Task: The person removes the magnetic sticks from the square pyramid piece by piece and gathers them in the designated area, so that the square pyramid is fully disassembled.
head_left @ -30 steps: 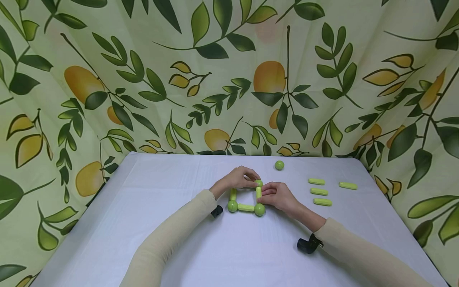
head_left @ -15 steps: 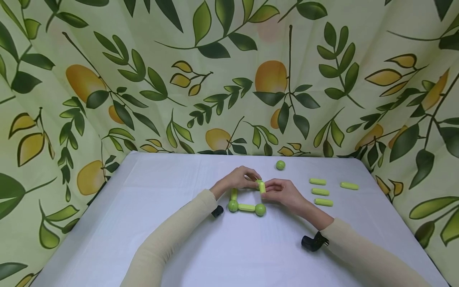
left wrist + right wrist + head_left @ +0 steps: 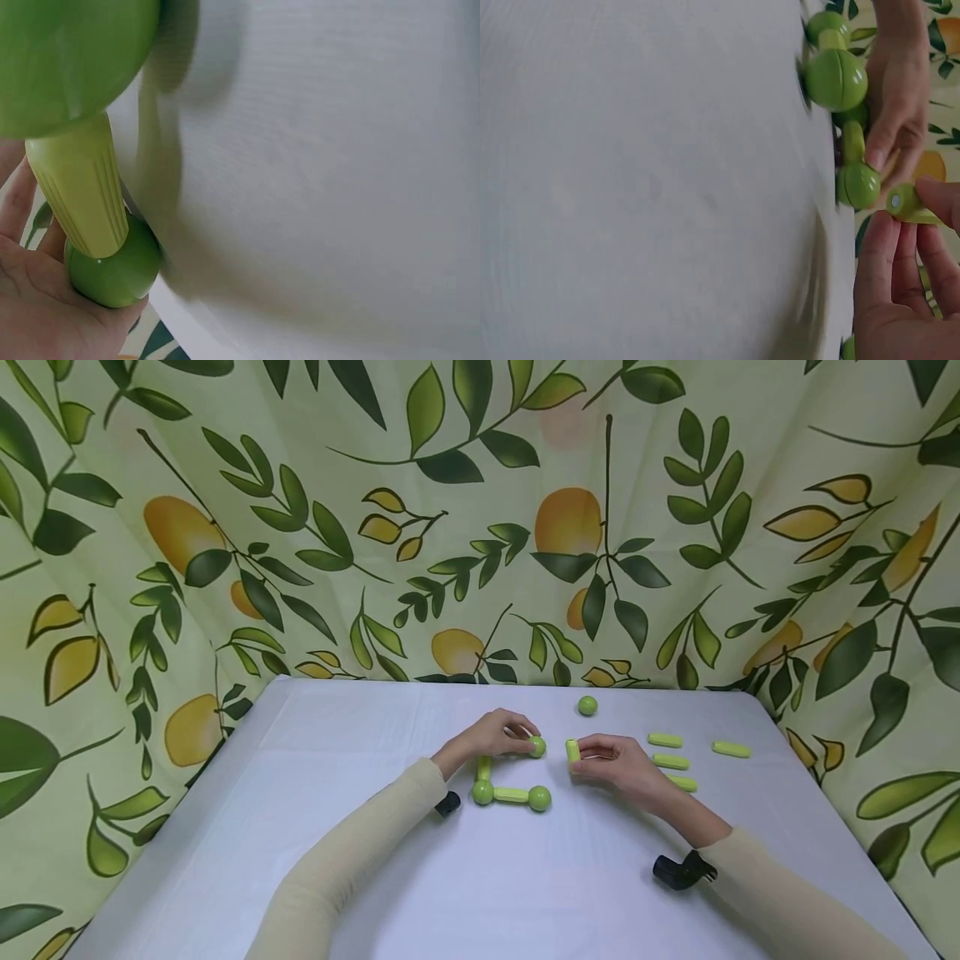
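My right hand [image 3: 618,762] pinches a short light-green rod [image 3: 573,755] upright between thumb and fingers. A small silvery disc shows in the rod's end [image 3: 895,200]. To its left, my left hand [image 3: 497,732] pinches a green ball [image 3: 537,746], the far right corner of a three-sided frame of balls and rods. In the left wrist view, another ball [image 3: 116,270] lies by the palm, and a ribbed rod [image 3: 81,187] joins it to a nearer ball [image 3: 67,60]. The frame's front rod [image 3: 511,795] ends at a near right ball [image 3: 539,798]. In the head view, my left hand hides the far side.
A loose green ball [image 3: 587,705] lies near the table's back edge. Several rods lie to the right, among them a far one [image 3: 664,740] and a separate one [image 3: 731,749]; my right hand partly covers the nearest. A leaf-patterned curtain [image 3: 480,527] surrounds the white table [image 3: 375,718].
My right hand has pulled the rod off the frame's right side and carried it right, away from both corner balls. My left hand and the frame have shifted slightly left.
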The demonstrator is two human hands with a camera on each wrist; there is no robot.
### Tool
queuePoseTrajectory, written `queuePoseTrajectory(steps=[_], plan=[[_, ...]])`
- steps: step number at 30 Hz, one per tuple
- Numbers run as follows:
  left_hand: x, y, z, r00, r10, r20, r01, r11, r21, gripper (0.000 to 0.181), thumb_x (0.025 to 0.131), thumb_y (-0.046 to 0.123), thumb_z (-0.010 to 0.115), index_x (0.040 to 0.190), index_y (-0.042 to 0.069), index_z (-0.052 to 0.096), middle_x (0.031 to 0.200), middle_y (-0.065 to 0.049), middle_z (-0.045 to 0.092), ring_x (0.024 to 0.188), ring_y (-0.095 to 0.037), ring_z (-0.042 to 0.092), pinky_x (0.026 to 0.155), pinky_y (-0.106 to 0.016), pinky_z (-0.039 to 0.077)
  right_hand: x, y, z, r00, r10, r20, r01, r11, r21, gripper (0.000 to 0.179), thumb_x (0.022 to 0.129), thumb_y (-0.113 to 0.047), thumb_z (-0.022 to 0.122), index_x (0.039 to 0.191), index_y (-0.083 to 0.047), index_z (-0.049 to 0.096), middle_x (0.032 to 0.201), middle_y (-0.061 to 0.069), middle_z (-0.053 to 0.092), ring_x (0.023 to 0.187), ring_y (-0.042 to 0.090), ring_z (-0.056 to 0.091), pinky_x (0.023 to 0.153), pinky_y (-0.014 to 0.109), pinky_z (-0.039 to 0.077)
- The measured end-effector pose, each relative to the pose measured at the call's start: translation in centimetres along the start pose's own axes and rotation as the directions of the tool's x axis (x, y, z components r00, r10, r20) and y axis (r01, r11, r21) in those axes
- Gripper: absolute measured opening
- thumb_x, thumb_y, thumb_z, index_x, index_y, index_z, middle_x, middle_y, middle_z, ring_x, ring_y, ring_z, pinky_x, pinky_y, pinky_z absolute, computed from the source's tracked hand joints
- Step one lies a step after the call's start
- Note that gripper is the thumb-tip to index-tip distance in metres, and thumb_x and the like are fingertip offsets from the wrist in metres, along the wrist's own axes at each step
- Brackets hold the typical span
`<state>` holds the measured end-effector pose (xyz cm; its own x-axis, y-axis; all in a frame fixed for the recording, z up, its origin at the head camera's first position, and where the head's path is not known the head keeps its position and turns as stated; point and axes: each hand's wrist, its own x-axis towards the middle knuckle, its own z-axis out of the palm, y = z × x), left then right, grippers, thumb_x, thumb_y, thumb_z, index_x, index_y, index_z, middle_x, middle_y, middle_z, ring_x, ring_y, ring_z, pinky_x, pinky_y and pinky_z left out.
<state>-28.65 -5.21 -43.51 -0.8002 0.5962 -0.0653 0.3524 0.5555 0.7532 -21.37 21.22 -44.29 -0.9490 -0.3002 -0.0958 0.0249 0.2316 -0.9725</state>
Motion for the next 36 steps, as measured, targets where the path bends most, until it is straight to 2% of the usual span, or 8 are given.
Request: queuePoseTrajectory(steps=[7, 13, 22, 27, 32, 36], plan=[[-0.6, -0.8, -0.4, 1.000, 0.008, -0.002, -0.008, 1.000, -0.013, 0.025, 0.095, 0.019, 0.075, 0.119, 0.009, 0.074, 0.109, -0.004, 0.071, 0.105, -0.016, 0.064, 0.088, -0.025, 0.051, -1.2, -0.1, -2.4, 0.999, -0.028, 0.026, 0.031, 0.995, -0.097, 0.040, 0.088, -0.018, 0.082, 0.121, 0.002, 0.068, 0.116, 0.014, 0.065, 0.108, 0.026, 0.062, 0.085, 0.030, 0.055], [-1.2, -1.0, -0.8, 1.000, -0.001, -0.014, 0.001, 1.000, -0.005, 0.025, 0.096, 0.018, 0.074, 0.119, 0.009, 0.074, 0.109, -0.005, 0.071, 0.105, -0.018, 0.064, 0.086, -0.026, 0.052, -2.1, 0.2, -4.6, 0.998, -0.041, 0.038, 0.045, 0.995, -0.088, 0.040, 0.089, -0.016, 0.081, 0.122, 0.004, 0.067, 0.116, 0.017, 0.064, 0.107, 0.025, 0.063, 0.085, 0.033, 0.056], [-1.3, -1.3, -1.0, 1.000, 0.013, -0.015, -0.013, 1.000, -0.007, 0.025, 0.096, 0.017, 0.074, 0.119, 0.008, 0.074, 0.109, -0.005, 0.071, 0.105, -0.018, 0.064, 0.087, -0.027, 0.052, -4.0, 0.3, -7.6, 0.999, -0.045, -0.023, 0.042, 0.992, -0.122, 0.043, 0.091, -0.018, 0.079, 0.125, 0.004, 0.064, 0.117, 0.018, 0.067, 0.100, 0.019, 0.065, 0.080, 0.034, 0.056], [-1.3, -1.4, -1.1, 1.000, 0.015, -0.022, -0.014, 1.000, 0.006, 0.024, 0.096, 0.017, 0.074, 0.118, 0.009, 0.074, 0.107, -0.004, 0.071, 0.104, -0.018, 0.064, 0.088, -0.026, 0.052, -5.0, 0.6, -9.4, 0.996, -0.062, -0.058, 0.052, 0.987, -0.154, 0.041, 0.093, -0.018, 0.078, 0.124, 0.004, 0.064, 0.118, 0.017, 0.066, 0.099, 0.019, 0.064, 0.081, 0.031, 0.056], [-1.3, -1.3, -1.1, 1.000, 0.014, -0.021, -0.014, 1.000, 0.007, 0.024, 0.096, 0.017, 0.074, 0.118, 0.008, 0.074, 0.108, -0.004, 0.071, 0.104, -0.018, 0.064, 0.088, -0.027, 0.052, -6.0, 1.1, -11.5, 0.989, -0.105, -0.101, 0.077, 0.965, -0.251, 0.038, 0.095, -0.021, 0.076, 0.124, 0.002, 0.066, 0.118, 0.015, 0.065, 0.099, 0.016, 0.064, 0.080, 0.027, 0.056], [-1.3, -1.2, -1.1, 1.000, 0.009, -0.019, -0.009, 1.000, -0.001, 0.024, 0.096, 0.017, 0.074, 0.119, 0.008, 0.074, 0.109, -0.005, 0.071, 0.105, -0.018, 0.064, 0.087, -0.027, 0.052, -6.9, 1.6, -13.5, 0.979, -0.144, -0.142, 0.090, 0.940, -0.330, 0.037, 0.095, -0.021, 0.075, 0.123, 0.002, 0.067, 0.115, 0.005, 0.068, 0.095, 0.011, 0.064, 0.077, 0.024, 0.056]])
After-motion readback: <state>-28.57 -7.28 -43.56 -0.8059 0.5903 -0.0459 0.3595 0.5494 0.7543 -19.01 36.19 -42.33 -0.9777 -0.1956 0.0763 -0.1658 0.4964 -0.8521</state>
